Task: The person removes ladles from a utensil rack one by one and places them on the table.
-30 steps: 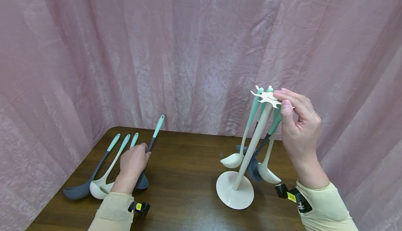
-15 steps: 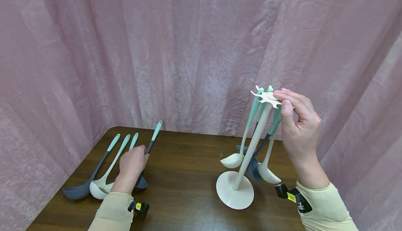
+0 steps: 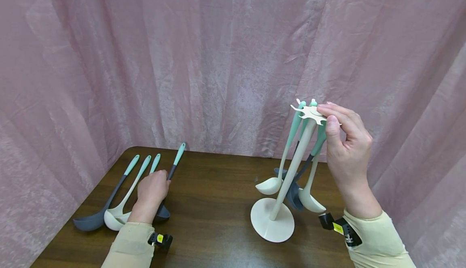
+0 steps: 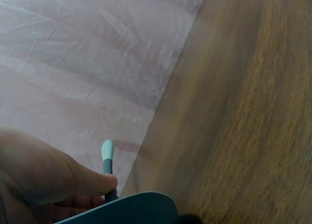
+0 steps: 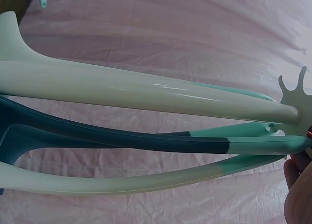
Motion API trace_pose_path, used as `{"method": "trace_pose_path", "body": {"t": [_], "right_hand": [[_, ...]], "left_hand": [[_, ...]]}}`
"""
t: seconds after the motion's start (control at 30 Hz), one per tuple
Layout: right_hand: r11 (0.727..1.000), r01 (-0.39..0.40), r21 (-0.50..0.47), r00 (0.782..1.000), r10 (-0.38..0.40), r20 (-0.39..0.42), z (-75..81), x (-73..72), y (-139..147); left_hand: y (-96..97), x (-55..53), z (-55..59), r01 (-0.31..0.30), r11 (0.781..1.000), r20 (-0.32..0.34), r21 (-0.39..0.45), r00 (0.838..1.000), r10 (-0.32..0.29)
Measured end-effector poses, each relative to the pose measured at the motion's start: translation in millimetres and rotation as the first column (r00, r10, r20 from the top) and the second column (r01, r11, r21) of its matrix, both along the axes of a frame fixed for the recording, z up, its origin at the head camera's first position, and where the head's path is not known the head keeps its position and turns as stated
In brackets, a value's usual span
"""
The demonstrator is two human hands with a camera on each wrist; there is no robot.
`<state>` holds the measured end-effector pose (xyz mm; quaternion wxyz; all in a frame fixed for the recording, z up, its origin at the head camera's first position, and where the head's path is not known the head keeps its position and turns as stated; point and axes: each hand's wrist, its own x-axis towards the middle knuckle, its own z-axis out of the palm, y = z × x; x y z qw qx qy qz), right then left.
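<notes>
My left hand point(image 3: 153, 189) grips the dark shaft of a mint-handled utensil point(image 3: 178, 154) whose rounded dark head shows partly past the wrist. In the left wrist view the thumb lies along that shaft, with the curved dark head close in front. A white utensil stand point(image 3: 297, 156) has a round base and a hooked top. Hanging from its hooks are white ladles point(image 3: 269, 186) and dark utensils. At the hooked top, my right hand point(image 3: 347, 142) holds the edge between fingers and thumb. The right wrist view shows the stand's hooks point(image 5: 292, 90) beside several mint handles.
Left of my left hand, a dark ladle point(image 3: 91, 222) and a white ladle point(image 3: 116, 211) lie side by side on the brown wooden table point(image 3: 214, 203). Another mint handle point(image 3: 155, 162) shows behind the hand. A pink curtain point(image 3: 233, 65) hangs behind the table.
My left hand has shifted slightly left, and the tip of the utensil's handle has come down and left. The right hand and the stand have stayed in place.
</notes>
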<state>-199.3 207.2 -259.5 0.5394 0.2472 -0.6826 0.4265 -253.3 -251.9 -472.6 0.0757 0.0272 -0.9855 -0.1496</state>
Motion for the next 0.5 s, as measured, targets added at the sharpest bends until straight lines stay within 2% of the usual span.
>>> {"method": "trace_pose_path", "body": {"t": [0.5], "right_hand": [[1.000,0.003,-0.010,1.000,-0.003,-0.005,11.8,17.1,-15]], "left_hand": [[-5.0,-0.5,3.0,-0.010,1.000,0.130,-0.003,0.991,0.010]]}}
